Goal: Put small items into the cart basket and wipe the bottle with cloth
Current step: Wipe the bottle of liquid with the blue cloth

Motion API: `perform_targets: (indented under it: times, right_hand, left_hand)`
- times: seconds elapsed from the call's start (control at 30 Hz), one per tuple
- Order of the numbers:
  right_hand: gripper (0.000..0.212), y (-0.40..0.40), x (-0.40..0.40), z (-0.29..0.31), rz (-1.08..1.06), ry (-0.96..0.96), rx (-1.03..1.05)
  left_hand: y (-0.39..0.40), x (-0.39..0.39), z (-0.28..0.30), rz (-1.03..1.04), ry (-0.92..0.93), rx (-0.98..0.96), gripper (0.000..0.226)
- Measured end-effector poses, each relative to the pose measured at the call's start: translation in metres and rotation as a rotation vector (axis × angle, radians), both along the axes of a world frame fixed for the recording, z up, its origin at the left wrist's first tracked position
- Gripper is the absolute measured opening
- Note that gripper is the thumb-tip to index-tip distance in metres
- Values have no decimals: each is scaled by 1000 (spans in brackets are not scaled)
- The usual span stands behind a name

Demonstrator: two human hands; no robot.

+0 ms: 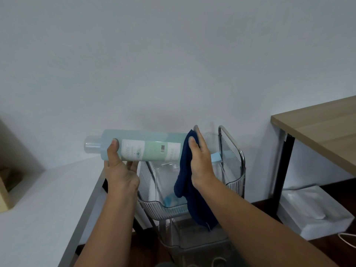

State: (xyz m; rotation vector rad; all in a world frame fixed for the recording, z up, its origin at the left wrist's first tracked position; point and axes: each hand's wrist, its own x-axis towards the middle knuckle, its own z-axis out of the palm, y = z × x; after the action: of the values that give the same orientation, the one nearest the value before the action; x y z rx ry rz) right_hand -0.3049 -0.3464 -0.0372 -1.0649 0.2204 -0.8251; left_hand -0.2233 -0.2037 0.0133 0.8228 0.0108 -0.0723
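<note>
Wiping step, seen from the head camera. The left hand clasps the pale blue bottle near its capped end, thumb over the front and fingers curled beneath, keeping it horizontal in the air above the clear ribbed cart basket so that its whole flank is exposed. The right hand presses the dark blue cloth flat against the bottle's base end, fingers close together and extended; the cloth's loose tail hangs down in front of the basket. A light blue item shows just beside this hand, apparently inside the basket. The cart stands between a white table's right edge and a wooden table.
</note>
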Motion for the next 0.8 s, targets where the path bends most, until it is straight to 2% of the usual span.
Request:
perform_targets:
  times: [0.17,0.27,0.4,0.53,0.6,0.67,0.73,0.8]
  right_hand:
    - [43,-6,2,0,4,46,5]
    - [42,-6,4,0,-77,138,71]
    - [21,-6,5,-1,-212,190,175]
    - [26,-11,3,-5,-325,219,127]
    - [24,-14,4,-1,-238,208,147]
    - [22,-14,4,4,-55,220,232]
    - [23,-15,3,4,84,277,299]
    - [22,-18,2,2,98,389,246]
  left_hand:
    - [1,0,-5,-25,-56,14,58]
    - [-2,-3,-9,5,-106,14,51]
    - [-3,-10,-6,10,-256,20,59]
    - [-3,-17,-3,23,-435,70,58]
    - [-5,-22,1,40,-484,65,58]
    - [-7,-25,5,46,-502,61,57]
    - [-8,-26,8,31,-524,81,59]
    - [-7,-27,11,-4,-567,144,65]
